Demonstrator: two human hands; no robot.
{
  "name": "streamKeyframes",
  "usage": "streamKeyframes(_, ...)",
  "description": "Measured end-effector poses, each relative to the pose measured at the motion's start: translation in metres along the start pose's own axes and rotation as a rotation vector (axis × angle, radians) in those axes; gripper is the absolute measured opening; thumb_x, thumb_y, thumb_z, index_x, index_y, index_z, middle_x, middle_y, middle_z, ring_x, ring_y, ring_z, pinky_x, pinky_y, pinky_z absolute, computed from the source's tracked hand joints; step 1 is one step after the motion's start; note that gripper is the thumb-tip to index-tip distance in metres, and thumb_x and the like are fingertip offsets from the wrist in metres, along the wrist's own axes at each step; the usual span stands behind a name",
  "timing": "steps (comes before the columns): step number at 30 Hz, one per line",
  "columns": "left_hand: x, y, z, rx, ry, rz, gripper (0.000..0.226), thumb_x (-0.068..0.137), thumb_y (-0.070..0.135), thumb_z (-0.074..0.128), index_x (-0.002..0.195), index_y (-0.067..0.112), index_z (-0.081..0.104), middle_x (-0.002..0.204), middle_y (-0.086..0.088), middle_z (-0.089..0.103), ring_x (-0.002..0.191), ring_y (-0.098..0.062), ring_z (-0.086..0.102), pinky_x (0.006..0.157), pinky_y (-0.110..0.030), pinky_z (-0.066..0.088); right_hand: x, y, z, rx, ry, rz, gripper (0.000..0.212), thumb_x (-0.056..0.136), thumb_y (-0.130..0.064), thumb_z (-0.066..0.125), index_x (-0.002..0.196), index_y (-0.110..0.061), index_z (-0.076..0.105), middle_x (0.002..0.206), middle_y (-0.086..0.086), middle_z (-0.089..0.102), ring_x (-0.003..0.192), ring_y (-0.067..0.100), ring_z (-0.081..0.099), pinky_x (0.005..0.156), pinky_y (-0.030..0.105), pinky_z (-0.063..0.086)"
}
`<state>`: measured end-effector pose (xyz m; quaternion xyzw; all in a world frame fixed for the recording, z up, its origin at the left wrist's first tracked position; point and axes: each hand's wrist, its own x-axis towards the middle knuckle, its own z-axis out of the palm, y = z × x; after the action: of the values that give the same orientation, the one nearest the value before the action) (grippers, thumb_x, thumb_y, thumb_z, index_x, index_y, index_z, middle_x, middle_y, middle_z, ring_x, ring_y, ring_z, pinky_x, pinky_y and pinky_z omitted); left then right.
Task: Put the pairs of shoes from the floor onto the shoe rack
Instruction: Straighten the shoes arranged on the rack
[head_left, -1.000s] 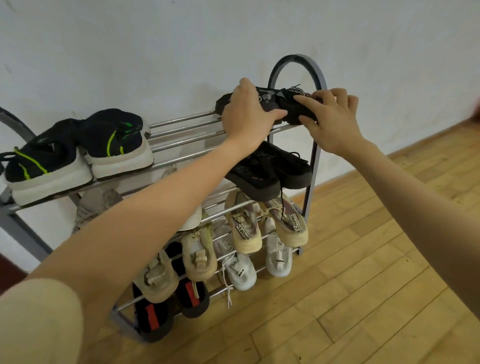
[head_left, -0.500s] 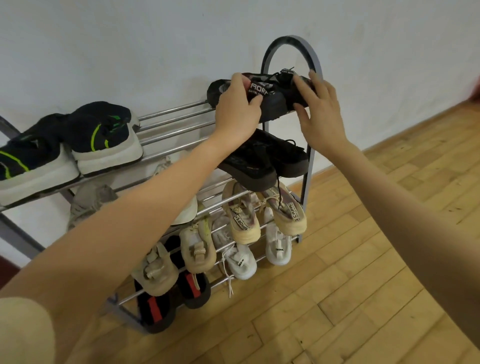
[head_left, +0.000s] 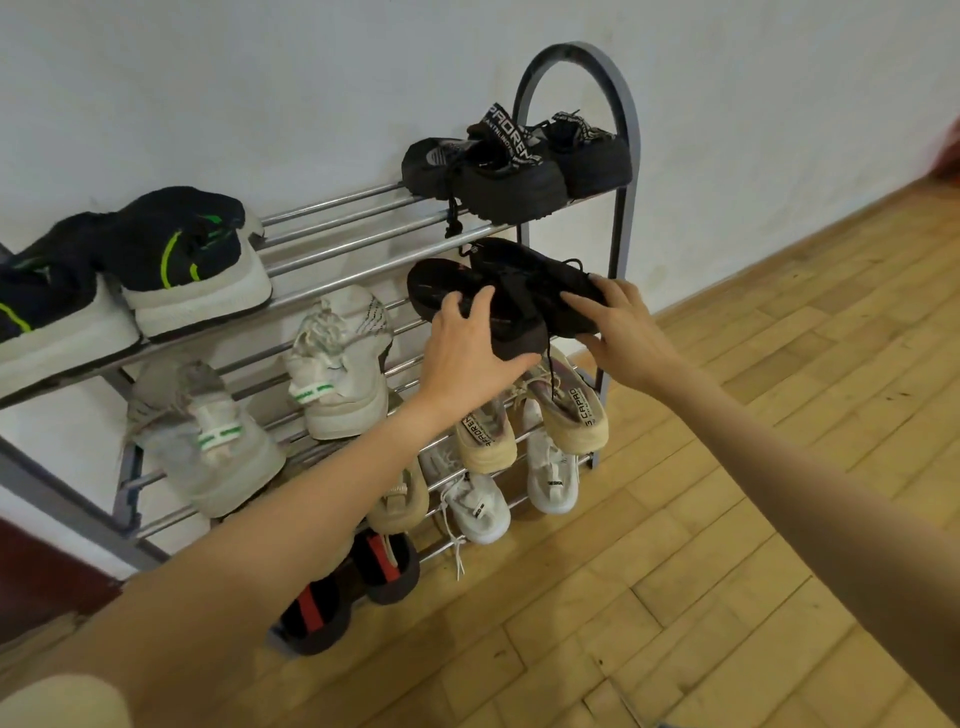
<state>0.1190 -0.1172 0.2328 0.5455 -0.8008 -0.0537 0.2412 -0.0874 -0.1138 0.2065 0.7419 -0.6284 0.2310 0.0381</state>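
In the head view, the main risk I see is on the second shelf of the shoe rack (head_left: 621, 218): the black pair (head_left: 514, 296) lies there tilted, with the heels over the front bar, so a small push or an uneven pull from one side could make one shoe slide off toward the wooden floor (head_left: 727, 519). Its loose lace hangs down over the beige pair (head_left: 530, 415) on the shelf below and could catch there if the shoes are moved. The shelves are only thin bars, so a shoe set too far forward would probably tip. The black strapped pair (head_left: 514, 166) already rests on the top shelf at the right end, near the navy pair (head_left: 130, 275) at the left end. The left hand (head_left: 467, 353) has the fingers spread and only lightly bent, with the thumb under the heel of the left black shoe. The right hand (head_left: 618, 327) is also spread wide, its fingertips resting on the right black shoe. Neither hand seems to grip firmly.
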Motion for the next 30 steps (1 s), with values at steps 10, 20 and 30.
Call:
streamKeyframes(10, 0.013, -0.003, 0.018, -0.293, -0.064, -0.119, 0.060, 0.083, 0.033, 0.071, 0.138, 0.020, 0.051, 0.152, -0.014, 0.038, 0.147, -0.029, 0.020, 0.114, -0.039, 0.025, 0.009, 0.009, 0.005, -0.136, 0.139, 0.009, 0.041, 0.091, -0.013, 0.062, 0.132, -0.013, 0.057, 0.120, 0.019, 0.057, 0.113, 0.038, 0.047, 0.090, 0.042, 0.039)
streamKeyframes(20, 0.018, 0.003, 0.030, -0.331, -0.056, -0.074, 0.049, 0.086, 0.032, 0.067, 0.133, 0.021, 0.057, 0.155, -0.022, 0.029, 0.145, -0.035, 0.023, 0.115, -0.043, 0.026, 0.009, 0.005, 0.006, -0.065, 0.070, 0.063, 0.045, 0.094, -0.015, 0.059, 0.138, -0.018, 0.051, 0.133, 0.016, 0.050, 0.126, 0.035, 0.040, 0.096, 0.045, 0.043)
streamKeyframes(30, -0.070, -0.023, -0.042, -0.352, 0.175, 0.123, 0.036, 0.087, 0.011, 0.062, 0.123, 0.013, 0.060, 0.128, -0.004, 0.055, 0.115, -0.009, 0.052, 0.100, -0.022, 0.045, -0.043, -0.070, 0.030, 0.207, 0.406, 0.061, 0.038, 0.091, -0.006, 0.051, 0.129, -0.004, 0.053, 0.134, 0.021, 0.045, 0.124, 0.033, 0.044, 0.103, 0.039, 0.041)
